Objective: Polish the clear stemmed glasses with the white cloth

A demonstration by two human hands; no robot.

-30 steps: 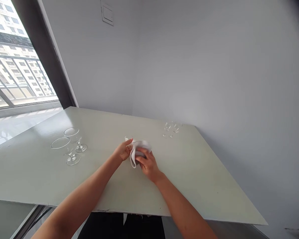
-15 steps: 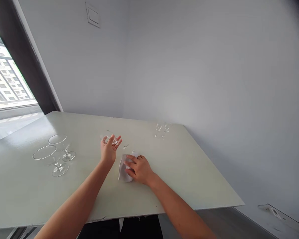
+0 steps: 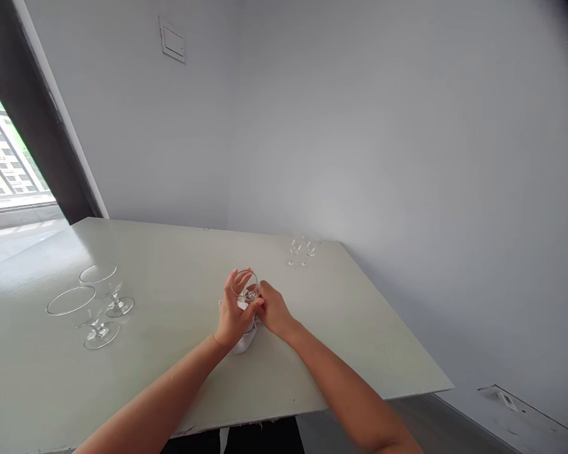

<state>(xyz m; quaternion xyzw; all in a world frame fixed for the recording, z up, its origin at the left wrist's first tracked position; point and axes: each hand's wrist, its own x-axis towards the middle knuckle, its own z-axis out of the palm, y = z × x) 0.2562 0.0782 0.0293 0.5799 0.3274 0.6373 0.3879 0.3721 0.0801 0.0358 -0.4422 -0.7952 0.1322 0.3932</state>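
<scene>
My left hand is curled around the bowl of a small clear wine glass. The glass is tilted, so its round rim faces me. Close against it on the right, my right hand is closed at the lower part of the glass; its fingertips are partly hidden. A white cloth lies crumpled on the table beneath both hands, partly covered by the left one.
Two larger stemmed glasses, a nearer one and a farther one, stand upright on the left of the pale glossy table. Several small stemmed glasses are grouped near the back right edge. Walls rise behind.
My left hand has come right and toward me with the small glass. My right hand has lifted from the cloth and met it. The view has shifted slightly.
</scene>
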